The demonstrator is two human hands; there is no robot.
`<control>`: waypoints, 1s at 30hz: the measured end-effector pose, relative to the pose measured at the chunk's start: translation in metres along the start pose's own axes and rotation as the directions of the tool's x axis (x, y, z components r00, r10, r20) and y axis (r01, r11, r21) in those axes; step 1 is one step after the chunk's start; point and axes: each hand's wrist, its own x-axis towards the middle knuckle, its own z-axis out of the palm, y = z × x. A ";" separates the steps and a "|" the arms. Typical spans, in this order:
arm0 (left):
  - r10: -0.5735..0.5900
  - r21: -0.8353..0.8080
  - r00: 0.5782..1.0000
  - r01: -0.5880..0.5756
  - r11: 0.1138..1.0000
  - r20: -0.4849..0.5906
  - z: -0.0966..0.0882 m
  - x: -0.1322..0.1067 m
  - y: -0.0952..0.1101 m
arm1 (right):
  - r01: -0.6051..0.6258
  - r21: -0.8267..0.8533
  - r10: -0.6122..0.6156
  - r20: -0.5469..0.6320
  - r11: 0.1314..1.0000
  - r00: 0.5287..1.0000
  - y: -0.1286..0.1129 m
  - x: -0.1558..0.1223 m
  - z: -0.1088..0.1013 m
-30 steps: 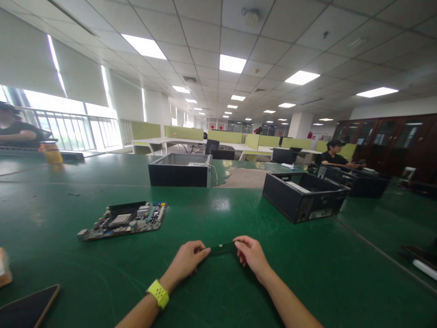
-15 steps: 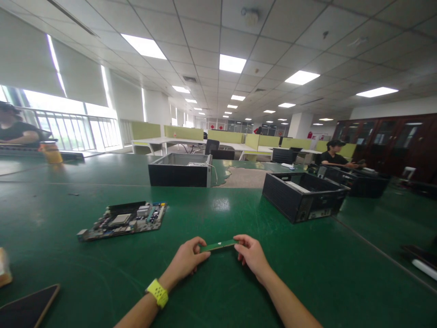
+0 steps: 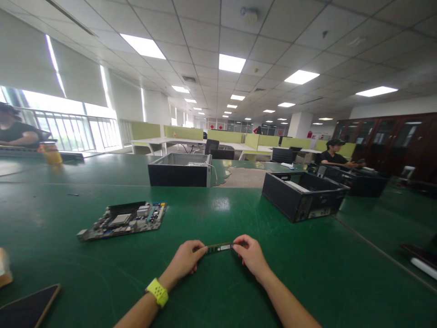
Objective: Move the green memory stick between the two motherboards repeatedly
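Between my two hands is a RAM stick (image 3: 219,248), a thin green strip with dark chips and a white label facing me. My left hand (image 3: 186,259), with a yellow-green watch (image 3: 157,292) on its wrist, pinches the left end between thumb and fingers. The right end sits in the pinch of my right hand (image 3: 251,256). The stick is held roughly level above the green table (image 3: 218,291). Beyond my left hand lies a motherboard (image 3: 124,222) with a pale square processor in its middle.
An open computer case (image 3: 179,175) stands at the back, another case (image 3: 303,198) at the right, and a third (image 3: 355,181) farther off near a seated person (image 3: 332,157). Another person (image 3: 17,130) sits at far left. A dark flat object (image 3: 29,307) lies at the lower left.
The RAM stick has been turned about its length between my fingers, so its chips and label now show instead of the mostly plain green face. My hands have barely moved.
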 end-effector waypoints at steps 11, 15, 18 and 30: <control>0.060 -0.072 0.997 -0.063 0.995 -0.048 0.004 0.006 -0.013 | -0.038 0.013 0.037 0.009 0.999 0.999 0.000 0.001 0.001; 0.039 -0.055 0.999 -0.040 0.998 -0.017 0.004 0.006 -0.009 | -0.036 0.005 0.035 0.008 0.999 0.999 -0.003 -0.001 0.000; 0.019 -0.043 1.000 -0.020 0.999 -0.011 0.003 0.005 -0.006 | -0.042 0.001 0.042 0.009 0.999 0.999 -0.005 -0.002 0.001; 0.003 -0.066 1.000 -0.004 0.998 -0.019 0.000 -0.002 0.002 | -0.030 0.006 0.030 0.017 1.000 0.999 -0.005 -0.002 0.001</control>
